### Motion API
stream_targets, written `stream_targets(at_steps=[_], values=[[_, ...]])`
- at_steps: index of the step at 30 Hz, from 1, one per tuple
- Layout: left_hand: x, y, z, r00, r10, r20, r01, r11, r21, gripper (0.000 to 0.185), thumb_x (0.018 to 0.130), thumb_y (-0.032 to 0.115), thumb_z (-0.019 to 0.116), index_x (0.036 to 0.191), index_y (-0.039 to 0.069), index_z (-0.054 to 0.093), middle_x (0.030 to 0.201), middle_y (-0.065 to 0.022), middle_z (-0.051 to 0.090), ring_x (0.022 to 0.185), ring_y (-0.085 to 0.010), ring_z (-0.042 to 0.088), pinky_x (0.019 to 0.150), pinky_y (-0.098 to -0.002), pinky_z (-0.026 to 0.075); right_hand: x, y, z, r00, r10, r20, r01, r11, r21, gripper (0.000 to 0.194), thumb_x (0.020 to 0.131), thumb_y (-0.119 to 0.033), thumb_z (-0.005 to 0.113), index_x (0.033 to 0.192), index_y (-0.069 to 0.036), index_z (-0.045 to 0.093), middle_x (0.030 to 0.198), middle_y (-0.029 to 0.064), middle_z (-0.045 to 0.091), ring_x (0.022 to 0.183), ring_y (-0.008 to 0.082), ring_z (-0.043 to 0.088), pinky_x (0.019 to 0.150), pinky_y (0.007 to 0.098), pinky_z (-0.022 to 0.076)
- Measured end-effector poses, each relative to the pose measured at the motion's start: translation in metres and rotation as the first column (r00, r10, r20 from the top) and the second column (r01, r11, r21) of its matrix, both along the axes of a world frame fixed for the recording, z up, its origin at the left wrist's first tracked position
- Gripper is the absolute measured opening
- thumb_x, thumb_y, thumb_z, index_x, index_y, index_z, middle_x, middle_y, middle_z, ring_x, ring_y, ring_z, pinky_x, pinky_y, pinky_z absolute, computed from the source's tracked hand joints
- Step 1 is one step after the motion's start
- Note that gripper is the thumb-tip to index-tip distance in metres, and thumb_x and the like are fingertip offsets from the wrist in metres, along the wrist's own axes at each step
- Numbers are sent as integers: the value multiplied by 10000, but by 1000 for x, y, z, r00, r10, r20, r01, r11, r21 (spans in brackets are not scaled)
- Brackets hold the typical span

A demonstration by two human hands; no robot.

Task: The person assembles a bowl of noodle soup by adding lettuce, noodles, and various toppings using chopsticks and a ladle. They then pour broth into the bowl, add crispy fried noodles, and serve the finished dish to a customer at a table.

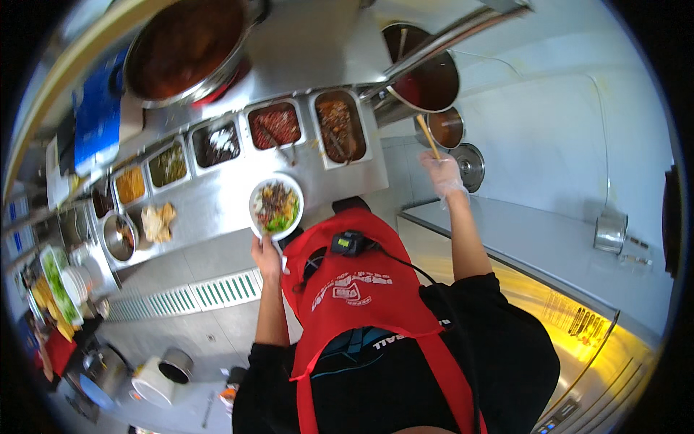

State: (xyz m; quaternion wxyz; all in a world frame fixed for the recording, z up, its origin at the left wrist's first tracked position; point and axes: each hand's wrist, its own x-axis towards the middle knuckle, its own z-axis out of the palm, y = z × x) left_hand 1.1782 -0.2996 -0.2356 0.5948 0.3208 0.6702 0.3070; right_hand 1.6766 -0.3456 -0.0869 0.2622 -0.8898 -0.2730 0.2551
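Observation:
My left hand [265,257] grips the near rim of a round white bowl [252,210]. Inside the bowl lie chopped green leaves [284,221], yellow bits and dark brown toppings. My right hand [442,172], in a clear plastic glove, is closed around a wooden handle [428,135]. That handle reaches toward a small steel pot of brown liquid [450,130] and a tall steel pot [428,89] with dark red contents; what its far end carries cannot be made out. A round metal lid [470,167] is just beyond my right hand.
A steel counter [217,203] holds several inset pans, including red chopped topping [274,127] and brown sauce [339,130]. A large pot [184,51] stands behind them. A crumpled cloth [157,221] lies left. To the right, a pale worktop [542,238] carries a metal cup [611,233].

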Motion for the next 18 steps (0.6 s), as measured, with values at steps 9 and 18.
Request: stream_targets(at_steps=[9, 18], values=[[104, -61, 42, 954, 289, 85, -285, 957, -49, 161, 1023, 125, 558, 1137, 64, 653, 644, 79, 441, 491, -30, 369, 445, -230, 291, 260, 202, 9, 934, 325, 149, -274, 918, -288, 346, 936, -358, 690, 980, -26, 776, 878, 168, 742, 898, 335, 722, 813, 454, 564], [259, -124, 78, 853, 514, 92, -501, 856, -128, 128, 999, 96, 579, 1116, 75, 629, 671, 59, 416, 523, -58, 363, 471, -247, 317, 285, 328, -87, 65, 993, 96, -537, 116, -836, 450, 951, -211, 706, 1351, -9, 663, 1493, 197, 545, 1234, 320, 675, 930, 410, 594]])
